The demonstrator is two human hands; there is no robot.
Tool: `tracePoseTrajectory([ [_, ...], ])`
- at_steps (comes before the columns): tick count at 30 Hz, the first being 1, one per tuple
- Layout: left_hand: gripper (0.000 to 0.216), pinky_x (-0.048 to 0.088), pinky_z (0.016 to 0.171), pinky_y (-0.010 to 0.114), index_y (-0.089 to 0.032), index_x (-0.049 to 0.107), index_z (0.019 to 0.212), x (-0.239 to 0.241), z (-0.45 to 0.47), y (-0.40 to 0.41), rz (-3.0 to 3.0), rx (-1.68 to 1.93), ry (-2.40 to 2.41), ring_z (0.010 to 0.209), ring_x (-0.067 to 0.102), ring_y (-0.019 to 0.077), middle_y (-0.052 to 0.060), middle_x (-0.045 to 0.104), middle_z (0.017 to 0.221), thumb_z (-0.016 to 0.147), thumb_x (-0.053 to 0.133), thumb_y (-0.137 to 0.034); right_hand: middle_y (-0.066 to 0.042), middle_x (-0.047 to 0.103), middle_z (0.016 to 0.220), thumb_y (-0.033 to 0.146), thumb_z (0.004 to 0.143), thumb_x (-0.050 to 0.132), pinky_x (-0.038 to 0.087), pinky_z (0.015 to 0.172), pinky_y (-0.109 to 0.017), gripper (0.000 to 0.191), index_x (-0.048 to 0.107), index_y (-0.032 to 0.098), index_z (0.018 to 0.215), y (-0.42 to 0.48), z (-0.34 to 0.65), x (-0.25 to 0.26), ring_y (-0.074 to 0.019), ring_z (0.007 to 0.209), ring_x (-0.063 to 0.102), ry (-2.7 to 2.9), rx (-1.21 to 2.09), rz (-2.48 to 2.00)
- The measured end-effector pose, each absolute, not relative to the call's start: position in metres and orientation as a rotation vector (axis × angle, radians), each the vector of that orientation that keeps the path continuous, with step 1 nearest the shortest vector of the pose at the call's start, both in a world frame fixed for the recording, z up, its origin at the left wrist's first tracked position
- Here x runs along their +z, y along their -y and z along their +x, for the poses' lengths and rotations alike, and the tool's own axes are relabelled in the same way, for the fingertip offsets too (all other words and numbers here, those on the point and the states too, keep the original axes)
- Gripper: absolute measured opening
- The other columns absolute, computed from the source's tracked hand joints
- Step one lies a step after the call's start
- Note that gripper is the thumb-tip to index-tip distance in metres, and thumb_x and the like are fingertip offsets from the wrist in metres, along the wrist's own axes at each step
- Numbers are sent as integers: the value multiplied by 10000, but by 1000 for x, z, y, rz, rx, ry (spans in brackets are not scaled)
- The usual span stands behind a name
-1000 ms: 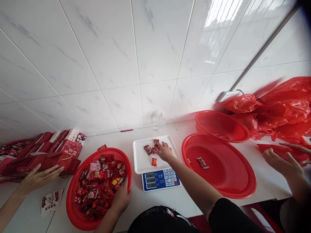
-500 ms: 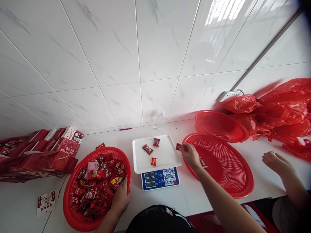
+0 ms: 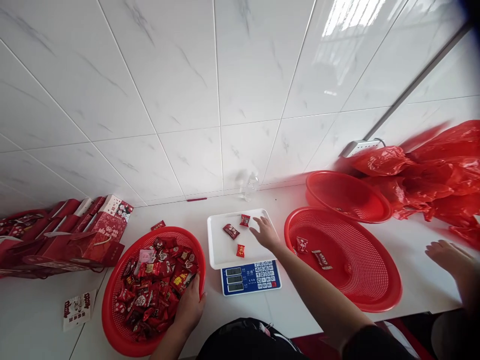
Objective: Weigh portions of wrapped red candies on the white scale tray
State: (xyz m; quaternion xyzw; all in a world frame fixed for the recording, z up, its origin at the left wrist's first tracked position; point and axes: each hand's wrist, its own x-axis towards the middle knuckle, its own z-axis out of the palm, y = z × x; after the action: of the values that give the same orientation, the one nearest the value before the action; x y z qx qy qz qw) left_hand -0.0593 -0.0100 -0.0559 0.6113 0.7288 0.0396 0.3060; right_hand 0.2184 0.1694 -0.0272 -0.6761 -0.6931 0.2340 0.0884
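My left hand [image 3: 190, 306] grips the right rim of a red plastic basket [image 3: 108, 320], fingers inside and thumb outside. Many wrapped candies [image 3: 144, 295] fill that basket. Over the right part of a white scale tray [image 3: 217, 257], my right hand [image 3: 265, 234] is open and holds nothing. Its fingertips are near a small red candy [image 3: 245, 220]. A dark red wrapped candy [image 3: 231, 231] and a bright red one [image 3: 240, 250] also lie on the tray. The blue scale keypad [image 3: 264, 276] shows below it.
To the right, a large red basket [image 3: 369, 295] holds a few wrapped pieces, with another red basket [image 3: 348, 192] behind it. Red plastic bags [image 3: 442, 170] and a power strip [image 3: 360, 147] are beyond. Another person's hand [image 3: 446, 255] is at far right. Gift boxes [image 3: 101, 225] stand left.
My right hand has let go of a wrapped candy and moved left from the large basket's edge to over the tray. A candy now shows in that basket. My left hand stays on its rim.
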Motion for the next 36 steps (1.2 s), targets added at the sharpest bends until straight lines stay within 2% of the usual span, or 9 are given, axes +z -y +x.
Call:
tracePoseTrajectory([
  [5, 587, 224, 1058, 323, -59, 310, 1339, -56, -59, 12, 1608, 112, -1929, 1293, 307, 208, 145, 355, 1397, 783, 372, -237, -126, 273, 1407, 551, 772, 467, 219, 1007, -458, 648, 338, 236, 1324, -188, 161, -36, -323, 1312, 166, 2139, 802, -1948],
  [8, 595, 223, 1059, 335, -56, 297, 1343, -56, -59, 13, 1611, 124, -1930, 1293, 304, 209, 146, 348, 1401, 782, 379, -233, -78, 355, 1368, 441, 764, 544, 179, 1030, -438, 501, 467, 254, 1222, -182, 147, -40, -292, 1299, 195, 2237, 808, -1829],
  [12, 580, 230, 1053, 335, -67, 312, 1335, -56, -58, 12, 1617, 122, -1944, 1285, 318, 210, 140, 371, 1387, 781, 388, -222, -61, 514, 1218, 213, 810, 485, 307, 948, -319, 337, 519, 238, 1144, -170, 146, -40, -212, 1157, 394, 2275, 786, -1714],
  [17, 590, 236, 1049, 331, -64, 297, 1339, -57, -59, 12, 1631, 110, -1953, 1280, 325, 219, 144, 386, 1374, 781, 393, -227, -76, 552, 1134, 187, 832, 416, 377, 858, -299, 301, 515, 203, 1117, -164, 178, -25, -202, 1024, 478, 2147, 707, -1727],
  [24, 588, 247, 1045, 329, -89, 310, 1332, -56, -58, 12, 1629, 140, -1947, 1290, 312, 217, 136, 400, 1367, 771, 405, -237, -129, 558, 1101, 275, 813, 384, 383, 875, -430, 368, 495, 177, 1150, -128, 307, -12, -281, 1061, 465, 1682, 326, -1999],
  [27, 593, 238, 1049, 334, -90, 300, 1337, -55, -58, 11, 1630, 109, -1942, 1287, 317, 213, 136, 391, 1373, 770, 407, -231, -158, 429, 1289, 336, 802, 415, 285, 931, -572, 469, 428, 179, 1243, -109, 328, -19, -358, 1245, 275, 1633, 139, -2233],
  [29, 600, 237, 1049, 330, -72, 295, 1338, -55, -58, 11, 1633, 85, -1940, 1284, 321, 214, 147, 380, 1378, 771, 409, -229, -133, 365, 1353, 351, 830, 386, 240, 983, -556, 459, 416, 197, 1262, -101, 311, -24, -324, 1300, 191, 1785, 87, -2145],
  [32, 604, 237, 1048, 321, -66, 295, 1341, -54, -58, 11, 1621, 110, -1937, 1284, 321, 215, 149, 373, 1383, 773, 414, -236, -98, 403, 1339, 343, 861, 364, 280, 1015, -426, 398, 480, 217, 1220, -96, 253, -30, -246, 1277, 274, 2152, 306, -1826],
  [36, 639, 226, 1057, 343, -101, 290, 1351, -48, -62, 14, 1568, 213, -1860, 1301, 291, 220, 134, 346, 1403, 784, 443, -353, -50, 387, 1370, 318, 839, 431, 345, 960, -409, 375, 508, 272, 1203, -96, 182, -36, -262, 1249, 312, 2358, 639, -1680],
])
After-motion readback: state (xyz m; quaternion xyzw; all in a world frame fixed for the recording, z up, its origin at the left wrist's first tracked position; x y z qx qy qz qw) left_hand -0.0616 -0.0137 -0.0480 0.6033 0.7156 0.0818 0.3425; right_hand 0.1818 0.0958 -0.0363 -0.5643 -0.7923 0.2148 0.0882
